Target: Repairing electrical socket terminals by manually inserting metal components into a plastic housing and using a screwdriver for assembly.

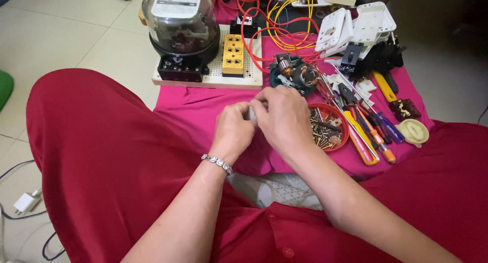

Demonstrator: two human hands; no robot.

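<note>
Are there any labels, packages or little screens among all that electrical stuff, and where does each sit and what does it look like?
Label plate: inside the clear dome of the electric meter at the top, a pale rectangle with dark print and a small dial window.
Small sticker: on the black part behind the yellow socket block, white and dark.
No packages or lit screens show.

The cloth lies on the floor before the knees. On it, far left, the board carries the meter and the socket to the meter's right. The motor sits right of the board, the screw dish nearer, and the screwdrivers right of the dish.
</note>
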